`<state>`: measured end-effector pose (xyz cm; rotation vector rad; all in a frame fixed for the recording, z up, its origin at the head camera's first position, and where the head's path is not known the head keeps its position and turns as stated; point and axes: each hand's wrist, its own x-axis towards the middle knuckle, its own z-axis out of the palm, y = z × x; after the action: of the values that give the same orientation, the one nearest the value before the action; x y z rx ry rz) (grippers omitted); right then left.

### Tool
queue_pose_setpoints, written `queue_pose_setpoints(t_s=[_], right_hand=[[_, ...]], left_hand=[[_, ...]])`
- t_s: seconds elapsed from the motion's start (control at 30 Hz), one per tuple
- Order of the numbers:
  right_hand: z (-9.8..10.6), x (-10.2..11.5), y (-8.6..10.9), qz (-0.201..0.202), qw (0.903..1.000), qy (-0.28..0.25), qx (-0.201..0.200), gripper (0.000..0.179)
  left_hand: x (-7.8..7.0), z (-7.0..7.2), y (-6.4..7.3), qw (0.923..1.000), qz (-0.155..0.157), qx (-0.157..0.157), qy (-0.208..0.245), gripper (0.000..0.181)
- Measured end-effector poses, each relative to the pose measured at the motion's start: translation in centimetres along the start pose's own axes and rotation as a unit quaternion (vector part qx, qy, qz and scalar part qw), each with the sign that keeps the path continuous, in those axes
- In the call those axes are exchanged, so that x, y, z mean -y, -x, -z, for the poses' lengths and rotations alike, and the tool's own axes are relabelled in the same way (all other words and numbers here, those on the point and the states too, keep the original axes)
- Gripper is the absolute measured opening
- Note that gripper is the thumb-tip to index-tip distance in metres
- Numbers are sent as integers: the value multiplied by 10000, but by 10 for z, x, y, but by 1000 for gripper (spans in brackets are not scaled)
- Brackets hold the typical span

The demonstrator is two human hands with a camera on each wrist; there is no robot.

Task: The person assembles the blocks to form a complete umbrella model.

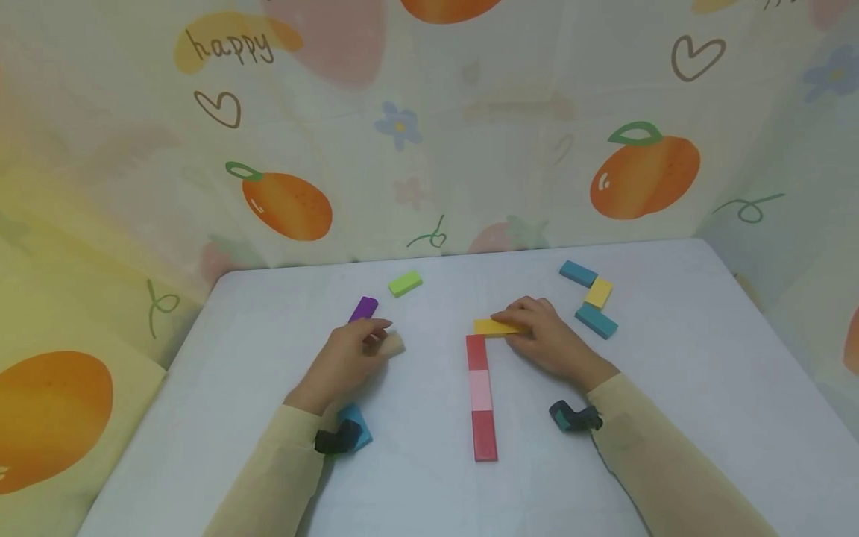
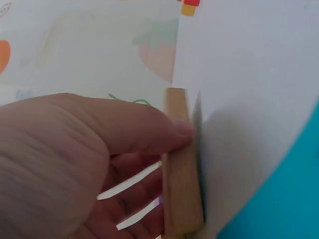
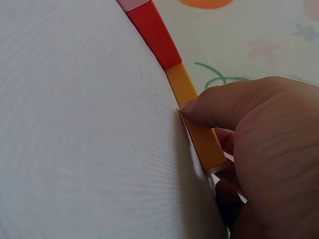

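Note:
In the head view my right hand point(image 1: 546, 339) pinches a yellow block point(image 1: 493, 327) between thumb and fingers. That block lies crosswise at the far end of a straight row made of a red block point(image 1: 477, 352), a pink block point(image 1: 480, 390) and another red block point(image 1: 485, 435). The right wrist view shows the yellow block point(image 3: 199, 132) meeting the red block point(image 3: 157, 37) at its end. My left hand point(image 1: 345, 359) holds a plain wooden block point(image 1: 392, 344); the left wrist view has the thumb pressed on the wooden block's side point(image 2: 182, 189).
Beyond my left hand lie a purple block point(image 1: 364, 308) and a lime green block point(image 1: 406, 283). A blue block point(image 1: 362, 427) is partly under my left wrist. At the back right, a blue block point(image 1: 579, 273), a yellow block point(image 1: 599, 293) and another blue block point(image 1: 596, 321) form a zigzag.

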<state>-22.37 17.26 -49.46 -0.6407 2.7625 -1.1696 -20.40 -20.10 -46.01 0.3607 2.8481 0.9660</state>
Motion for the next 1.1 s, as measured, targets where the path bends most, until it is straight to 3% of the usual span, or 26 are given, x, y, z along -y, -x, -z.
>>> queue_pose_setpoints(t_s=[0.23, 0.5, 0.8, 1.1], right_hand=[[0, 0, 0, -63, 10000, -16, 55, 41], [-1, -2, -1, -84, 9999, -44, 51, 46], [-1, -4, -1, -61, 10000, -21, 24, 43], [-2, -5, -2, -77, 9999, -66, 23, 42]], left_hand=[[-7, -3, -1, 9965, -645, -433, 308, 46], [-13, -12, -7, 9953, -171, -637, 710, 44], [-22, -16, -12, 9950, -453, -449, 767, 40], [-39, -18, -27, 9955, -292, -362, 824, 39]])
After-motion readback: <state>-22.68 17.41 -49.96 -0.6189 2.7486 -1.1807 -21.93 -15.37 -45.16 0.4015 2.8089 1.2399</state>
